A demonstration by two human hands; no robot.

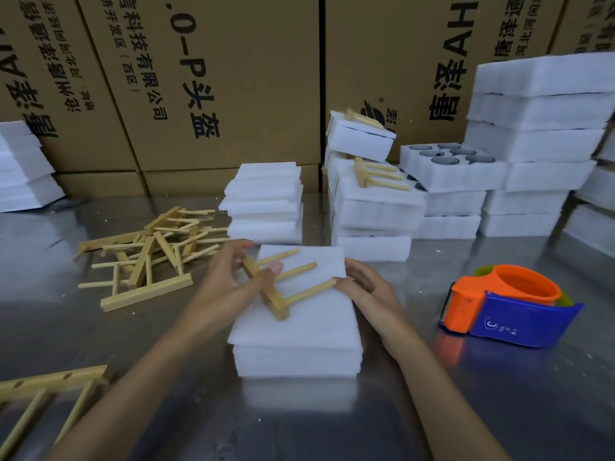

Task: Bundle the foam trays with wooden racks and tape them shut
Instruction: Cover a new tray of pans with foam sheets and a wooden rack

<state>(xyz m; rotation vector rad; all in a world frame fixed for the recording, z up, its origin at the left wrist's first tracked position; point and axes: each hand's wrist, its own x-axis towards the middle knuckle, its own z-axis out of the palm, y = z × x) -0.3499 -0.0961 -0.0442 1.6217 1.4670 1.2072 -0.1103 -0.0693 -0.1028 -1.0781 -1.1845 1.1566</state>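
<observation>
A white foam tray with its lid (299, 331) lies on the steel table in front of me. On top of it rests a wooden rack (283, 284), a bar with three pegs pointing right. My left hand (233, 277) pinches the rack's bar at its far end. My right hand (366, 284) rests on the foam's right edge, fingertips touching the nearest peg's tip. An orange and blue tape dispenser (509, 304) sits on the table to the right, apart from both hands.
A loose pile of wooden racks (149, 251) lies at the left, another rack (43, 400) at the lower left. A stack of foam lids (266, 201) stands behind the tray. Foam trays stacked at the right (532, 144), some with racks on top. Cardboard boxes (206, 78) wall the back.
</observation>
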